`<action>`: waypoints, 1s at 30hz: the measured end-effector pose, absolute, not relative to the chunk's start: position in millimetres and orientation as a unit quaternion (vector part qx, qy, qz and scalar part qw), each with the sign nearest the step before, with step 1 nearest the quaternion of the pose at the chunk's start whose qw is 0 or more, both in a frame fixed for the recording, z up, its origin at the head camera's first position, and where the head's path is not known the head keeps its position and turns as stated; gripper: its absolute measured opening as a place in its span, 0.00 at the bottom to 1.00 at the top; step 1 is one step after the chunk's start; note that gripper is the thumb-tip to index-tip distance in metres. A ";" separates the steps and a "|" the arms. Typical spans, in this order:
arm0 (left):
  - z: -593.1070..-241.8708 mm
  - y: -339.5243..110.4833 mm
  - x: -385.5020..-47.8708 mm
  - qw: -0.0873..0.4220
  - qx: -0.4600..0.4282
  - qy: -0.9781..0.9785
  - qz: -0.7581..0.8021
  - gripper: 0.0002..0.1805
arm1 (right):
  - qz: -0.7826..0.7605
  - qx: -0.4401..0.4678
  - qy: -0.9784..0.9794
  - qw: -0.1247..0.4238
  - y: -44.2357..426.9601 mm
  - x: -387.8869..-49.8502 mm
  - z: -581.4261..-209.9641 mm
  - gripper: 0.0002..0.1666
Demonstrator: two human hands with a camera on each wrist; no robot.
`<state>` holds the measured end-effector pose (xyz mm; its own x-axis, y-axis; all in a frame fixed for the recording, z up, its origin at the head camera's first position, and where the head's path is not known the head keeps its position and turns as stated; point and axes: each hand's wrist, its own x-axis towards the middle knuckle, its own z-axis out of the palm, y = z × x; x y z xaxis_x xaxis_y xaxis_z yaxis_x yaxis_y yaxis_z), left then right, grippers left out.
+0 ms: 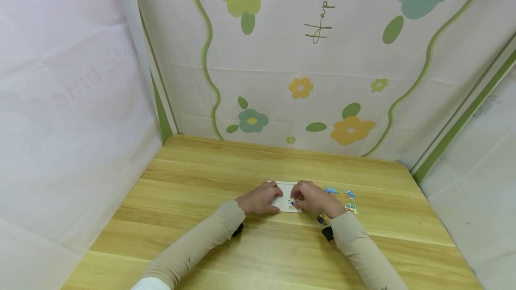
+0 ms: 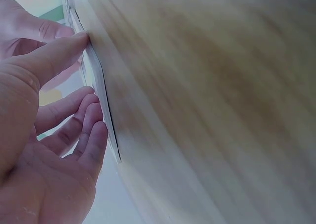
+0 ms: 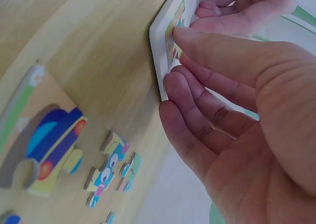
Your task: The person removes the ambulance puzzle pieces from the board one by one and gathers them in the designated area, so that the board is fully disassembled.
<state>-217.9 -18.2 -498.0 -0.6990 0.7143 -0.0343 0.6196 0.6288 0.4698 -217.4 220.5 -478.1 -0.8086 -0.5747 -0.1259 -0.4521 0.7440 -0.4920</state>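
Note:
A small white board (image 1: 285, 201) with a raised rim lies on the table between both hands. My left hand (image 1: 263, 198) rests on its left part, fingers loosely bent, the thumb (image 2: 74, 45) touching near the board's edge. On the right part of the board is a colourful puzzle piece (image 3: 178, 22), partly hidden by fingers. My right hand (image 1: 312, 197) pinches this piece between thumb (image 3: 197, 42) and index finger, against the board. Its other fingers (image 3: 185, 105) curl beside the board's rim.
Several loose puzzle pieces lie right of the board: a blue one (image 1: 332, 190), another blue one (image 1: 349, 195), a yellow-green one (image 1: 350, 208) and a dark blue and yellow one (image 1: 322, 219) by the right wrist. A flower-printed cloth (image 1: 278, 66) hangs behind the wooden table (image 1: 193, 182).

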 end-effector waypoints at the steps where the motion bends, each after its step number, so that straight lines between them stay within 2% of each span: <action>1: -498.2 -18.2 -218.0 0.109 0.372 0.896 0.217 0.26 | -0.226 -0.276 0.924 0.134 220.6 -217.8 -477.9 0.06; 6: -499.5 -17.9 -218.7 0.110 0.369 0.896 0.220 0.26 | -0.235 -0.269 0.926 0.125 221.1 -219.4 -476.1 0.04; 20: -499.6 -18.2 -219.0 0.106 0.373 0.897 0.212 0.26 | -0.269 -0.293 0.910 0.113 225.3 -216.8 -471.7 0.06; 30: -496.9 -18.5 -215.7 0.114 0.366 0.897 0.219 0.27 | -0.289 -0.280 0.910 0.104 258.9 -209.4 -463.8 0.05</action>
<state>-215.7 -18.5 -496.9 -0.7060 0.7069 -0.0440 0.6074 0.6362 0.4757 -209.4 258.9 -463.8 -0.8217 -0.5692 -0.0286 -0.4485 0.6768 -0.5838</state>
